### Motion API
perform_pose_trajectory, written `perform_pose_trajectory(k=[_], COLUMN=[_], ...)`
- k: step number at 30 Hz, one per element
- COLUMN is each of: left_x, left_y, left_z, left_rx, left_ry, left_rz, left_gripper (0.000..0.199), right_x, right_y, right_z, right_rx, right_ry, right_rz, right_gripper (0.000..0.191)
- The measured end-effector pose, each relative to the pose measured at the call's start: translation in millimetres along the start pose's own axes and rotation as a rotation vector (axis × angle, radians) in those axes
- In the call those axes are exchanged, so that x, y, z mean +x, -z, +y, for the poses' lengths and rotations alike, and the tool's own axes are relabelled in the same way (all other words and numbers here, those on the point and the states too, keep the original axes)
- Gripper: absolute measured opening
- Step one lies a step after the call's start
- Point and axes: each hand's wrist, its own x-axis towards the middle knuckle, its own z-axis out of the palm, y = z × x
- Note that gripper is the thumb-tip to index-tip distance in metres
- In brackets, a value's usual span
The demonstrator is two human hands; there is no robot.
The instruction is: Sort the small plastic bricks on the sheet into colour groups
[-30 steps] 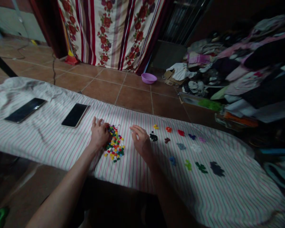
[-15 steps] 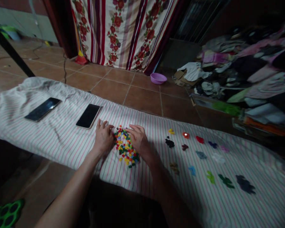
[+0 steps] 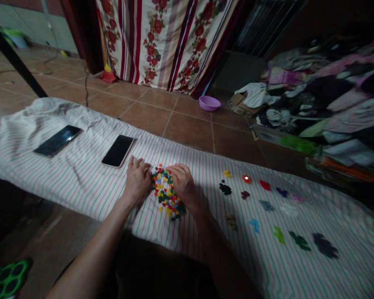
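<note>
A heap of small mixed-colour plastic pieces (image 3: 166, 195) lies on the striped cloth (image 3: 202, 241) between my hands. My left hand (image 3: 138, 179) rests at the heap's left edge, its fingers spread and its thumb side against the pieces. On the other side, my right hand (image 3: 183, 182) reaches over the heap's upper right, fingers bent and drawn together. What its fingertips hold, if anything, is hidden. To the right lie small single-colour groups, among them black pieces (image 3: 225, 189), yellow pieces (image 3: 227, 173), orange pieces (image 3: 246, 178), red pieces (image 3: 264, 185) and dark green pieces (image 3: 299, 241).
Two phones lie on the cloth to the left, a nearer phone (image 3: 118, 151) and a farther phone (image 3: 58, 141). Beyond the cloth's edge, a purple basin (image 3: 210, 103) stands on the tiled floor. A pile of clothes (image 3: 324, 91) fills the right background.
My right hand's fingers have drawn closer together over the heap. The left hand stays beside it. The whole view has shifted slightly.
</note>
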Motion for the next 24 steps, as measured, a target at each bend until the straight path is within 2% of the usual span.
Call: perform_pose_trajectory(k=[3, 6, 11, 24], left_x=[0, -1, 0, -3], left_y=[0.7, -0.3, -3.2, -15.5], left_z=[1, 1, 3, 10], left_rx=[0.015, 0.040, 0.036, 0.003], left_ry=[-0.042, -0.085, -0.057, -0.088], left_rz=[-0.014, -0.029, -0.027, -0.067], left_gripper=[0.028, 0.028, 0.027, 0.037], right_x=[1, 1, -3, -9], right_y=[1, 2, 8, 40], right_z=[-1, -2, -2, -5], right_rx=[0.005, 0.017, 0.001, -0.021], right_ry=[-0.042, -0.060, -0.092, -0.123], right_rz=[0.072, 0.087, 0.092, 0.149], right_gripper=[0.033, 0.030, 0.026, 0.018])
